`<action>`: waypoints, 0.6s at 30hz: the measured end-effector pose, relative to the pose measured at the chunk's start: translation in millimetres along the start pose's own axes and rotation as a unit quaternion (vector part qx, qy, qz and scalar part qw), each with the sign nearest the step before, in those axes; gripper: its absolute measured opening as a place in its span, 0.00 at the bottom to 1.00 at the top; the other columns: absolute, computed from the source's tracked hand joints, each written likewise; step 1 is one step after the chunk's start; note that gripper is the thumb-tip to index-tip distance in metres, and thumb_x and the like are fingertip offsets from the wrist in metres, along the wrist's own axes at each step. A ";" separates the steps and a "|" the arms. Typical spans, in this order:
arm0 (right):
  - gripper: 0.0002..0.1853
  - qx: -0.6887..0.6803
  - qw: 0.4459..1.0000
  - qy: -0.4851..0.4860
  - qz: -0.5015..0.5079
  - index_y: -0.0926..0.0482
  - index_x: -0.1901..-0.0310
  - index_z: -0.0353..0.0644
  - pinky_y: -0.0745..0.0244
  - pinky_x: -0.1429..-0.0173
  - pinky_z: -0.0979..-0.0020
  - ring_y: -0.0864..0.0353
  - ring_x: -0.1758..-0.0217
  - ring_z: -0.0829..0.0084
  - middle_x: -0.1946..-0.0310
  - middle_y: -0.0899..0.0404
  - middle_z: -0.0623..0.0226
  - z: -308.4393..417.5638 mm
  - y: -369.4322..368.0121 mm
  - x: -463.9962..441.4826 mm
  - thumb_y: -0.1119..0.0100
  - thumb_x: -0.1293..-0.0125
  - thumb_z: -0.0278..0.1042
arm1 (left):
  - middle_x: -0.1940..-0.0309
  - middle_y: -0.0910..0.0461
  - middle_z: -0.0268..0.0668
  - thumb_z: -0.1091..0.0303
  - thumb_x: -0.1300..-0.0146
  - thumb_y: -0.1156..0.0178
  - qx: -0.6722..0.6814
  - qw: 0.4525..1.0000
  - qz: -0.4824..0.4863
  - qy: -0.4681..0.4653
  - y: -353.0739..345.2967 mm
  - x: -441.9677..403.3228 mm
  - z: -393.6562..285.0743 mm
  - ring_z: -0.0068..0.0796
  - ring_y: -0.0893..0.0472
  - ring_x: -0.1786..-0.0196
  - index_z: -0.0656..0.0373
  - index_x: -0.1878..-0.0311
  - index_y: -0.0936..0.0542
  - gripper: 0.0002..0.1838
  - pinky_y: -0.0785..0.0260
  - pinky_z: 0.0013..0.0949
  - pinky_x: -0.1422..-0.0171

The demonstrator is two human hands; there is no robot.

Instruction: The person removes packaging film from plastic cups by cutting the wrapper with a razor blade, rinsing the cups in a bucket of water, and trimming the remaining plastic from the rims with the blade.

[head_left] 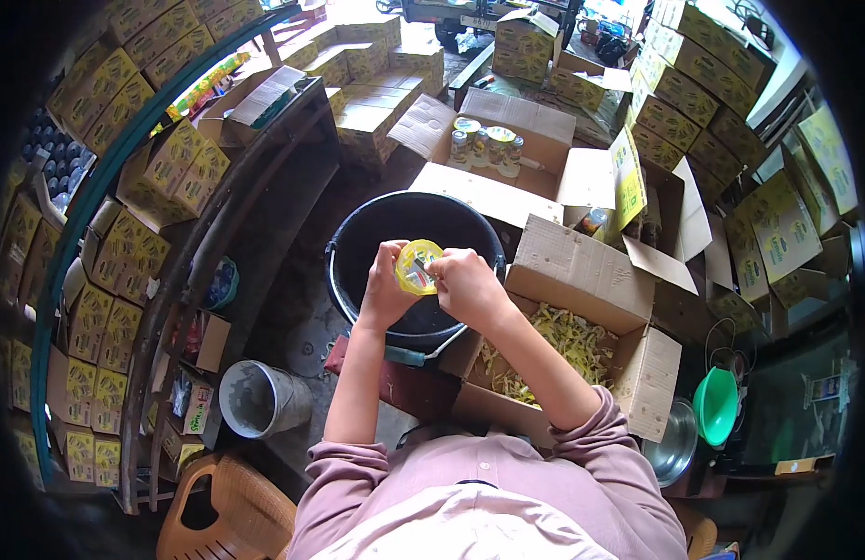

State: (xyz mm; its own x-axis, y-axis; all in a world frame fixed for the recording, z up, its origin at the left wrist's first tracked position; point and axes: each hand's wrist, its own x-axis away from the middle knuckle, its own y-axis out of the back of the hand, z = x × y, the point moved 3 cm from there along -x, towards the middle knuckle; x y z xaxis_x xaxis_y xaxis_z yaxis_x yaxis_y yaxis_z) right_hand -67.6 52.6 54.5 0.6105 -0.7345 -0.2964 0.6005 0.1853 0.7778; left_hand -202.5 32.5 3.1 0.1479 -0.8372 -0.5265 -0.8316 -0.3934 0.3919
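My left hand [388, 291] is wrapped round a plastic drink cup [416, 250] with a yellow rim and a printed film lid, tilted towards me. Against that lid, my right hand [468, 287] is closed in a pinch on a thin grey blade-like piece [419, 265]; its exact kind is too small to tell. Both hands are above a large black bucket [356, 210] with a wire handle and a teal grip. Below my right forearm stands an open carton [638, 373] holding many yellow strips and scraps [568, 341].
Behind the bucket, an open carton [516, 112] holds several cups [499, 145]. Another open carton [675, 219] stands at right. A grey pail [264, 399], an orange plastic chair [222, 504], a green basin [715, 406] and a metal basin [670, 443] surround me. Yellow printed cartons [105, 345] fill the left shelves.
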 end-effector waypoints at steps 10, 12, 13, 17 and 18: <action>0.12 -0.024 1.000 0.000 -0.001 0.19 0.66 0.34 0.27 0.57 0.63 0.23 0.67 0.57 0.72 0.24 0.54 -1.9 2.5 16.8 0.46 0.54 0.18 | 0.61 0.25 0.43 0.69 0.66 0.24 0.003 1.000 -0.025 0.002 1.5 -0.7 8.6 0.35 0.21 0.59 0.57 0.59 0.39 0.34 0.28 0.32 0.57; 0.12 -0.031 0.999 -0.021 0.004 0.19 0.66 0.35 0.26 0.54 0.63 0.22 0.63 0.57 0.70 0.23 0.54 2.2 10.1 25.2 0.46 0.55 0.19 | 0.61 0.26 0.43 0.71 0.67 0.24 -0.014 1.000 -0.023 -0.002 1.3 -0.4 6.3 0.35 0.22 0.59 0.58 0.58 0.39 0.35 0.29 0.32 0.56; 0.11 -0.039 0.999 -0.035 0.005 0.19 0.66 0.34 0.26 0.54 0.63 0.22 0.63 0.57 0.71 0.23 0.54 0.8 10.3 30.8 0.45 0.54 0.19 | 0.61 0.26 0.42 0.71 0.67 0.25 -0.026 0.999 -0.019 -0.006 1.0 -0.5 5.2 0.35 0.22 0.59 0.58 0.58 0.39 0.35 0.29 0.32 0.55; 0.10 -0.078 0.995 -0.044 -0.039 0.20 0.66 0.34 0.27 0.58 0.63 0.22 0.65 0.57 0.72 0.23 0.54 -7.0 11.8 57.1 0.44 0.53 0.20 | 0.59 0.29 0.43 0.74 0.65 0.28 -0.045 0.999 0.001 0.001 -3.8 1.7 13.0 0.41 0.26 0.56 0.58 0.56 0.38 0.34 0.31 0.36 0.52; 0.10 -0.092 0.993 -0.055 -0.057 0.20 0.65 0.34 0.27 0.60 0.63 0.22 0.67 0.57 0.73 0.23 0.54 -7.5 15.2 67.1 0.44 0.52 0.20 | 0.59 0.30 0.44 0.74 0.64 0.28 -0.053 0.999 0.005 0.004 -4.8 1.9 13.2 0.43 0.27 0.54 0.58 0.55 0.38 0.33 0.32 0.37 0.51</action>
State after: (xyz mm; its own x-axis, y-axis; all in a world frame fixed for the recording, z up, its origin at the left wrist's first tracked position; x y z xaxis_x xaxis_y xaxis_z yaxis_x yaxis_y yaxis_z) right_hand -13.7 11.0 42.3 0.4788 -0.8228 -0.3063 0.7533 0.2059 0.6246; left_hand -205.4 37.8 -9.8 0.1440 -0.8446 -0.5156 -0.7723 -0.4217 0.4751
